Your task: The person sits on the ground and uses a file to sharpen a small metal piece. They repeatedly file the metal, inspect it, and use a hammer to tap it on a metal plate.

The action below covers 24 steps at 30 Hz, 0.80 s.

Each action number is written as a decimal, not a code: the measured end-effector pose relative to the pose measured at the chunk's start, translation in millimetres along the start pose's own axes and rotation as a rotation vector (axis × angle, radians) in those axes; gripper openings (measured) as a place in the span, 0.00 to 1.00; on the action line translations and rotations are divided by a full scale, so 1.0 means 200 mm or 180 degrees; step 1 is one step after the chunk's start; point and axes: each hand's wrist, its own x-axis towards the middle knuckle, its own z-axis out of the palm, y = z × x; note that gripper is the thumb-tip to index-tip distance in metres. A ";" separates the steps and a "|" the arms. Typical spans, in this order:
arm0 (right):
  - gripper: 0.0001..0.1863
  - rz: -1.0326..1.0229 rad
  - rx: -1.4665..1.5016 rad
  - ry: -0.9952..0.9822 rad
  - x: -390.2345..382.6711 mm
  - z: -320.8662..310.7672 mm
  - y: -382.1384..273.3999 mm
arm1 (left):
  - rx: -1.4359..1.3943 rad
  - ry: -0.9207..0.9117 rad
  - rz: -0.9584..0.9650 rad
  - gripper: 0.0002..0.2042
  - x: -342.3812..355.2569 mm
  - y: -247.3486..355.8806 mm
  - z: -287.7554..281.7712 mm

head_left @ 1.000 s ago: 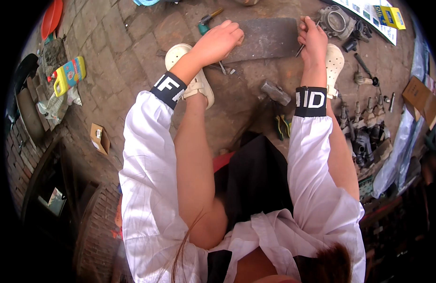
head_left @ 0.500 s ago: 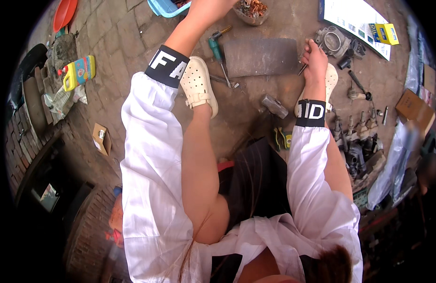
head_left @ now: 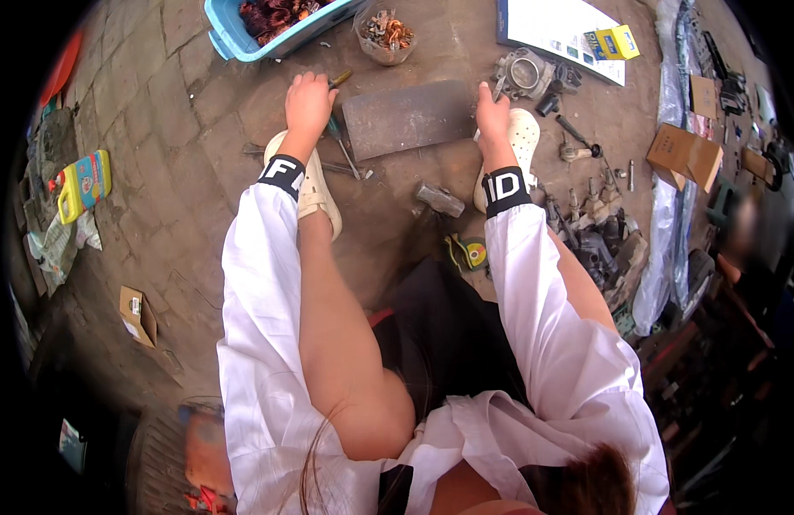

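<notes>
My left hand (head_left: 309,105) is over the green-handled screwdriver (head_left: 337,133), covering most of its handle. Its fingers are slightly spread, and nothing shows in them. A dark flat metal plate (head_left: 405,118) lies on the ground between my hands. At the plate's right end, my right hand (head_left: 493,113) is closed on a slender metal tool (head_left: 499,87), most of it hidden by the fingers. Beyond the plate are a blue bin (head_left: 228,43) of reddish copper coils and a clear bowl (head_left: 386,53) of copper scraps. A hammer (head_left: 440,199) lies nearer me.
A metal throttle-like housing (head_left: 526,73) is beyond my right hand, beside a white board (head_left: 547,30) with a yellow box (head_left: 616,43). Greasy metal parts (head_left: 599,249) crowd the right, near a cardboard box (head_left: 684,157). A yellow jug (head_left: 86,184) stands left.
My left hand has come back from near the blue bin to the screwdriver. The view has shifted, showing more of the bin and bowl. My right hand still grips the slender metal tool.
</notes>
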 end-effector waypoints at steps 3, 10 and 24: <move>0.37 -0.0224 -0.0195 0.0252 -0.08 -0.01 0.01 | -0.0174 0.0092 -0.0135 0.13 -0.01 -0.03 0.03; 0.21 -0.1039 -0.0636 0.0802 -0.39 -0.07 0.10 | -0.4090 -0.0822 -0.2477 0.18 -0.37 -0.17 -0.37; 0.16 -0.3339 -0.1962 -0.2484 -1.98 -0.51 -1.43 | -0.5655 0.0870 -0.0773 0.19 -1.35 0.24 -1.83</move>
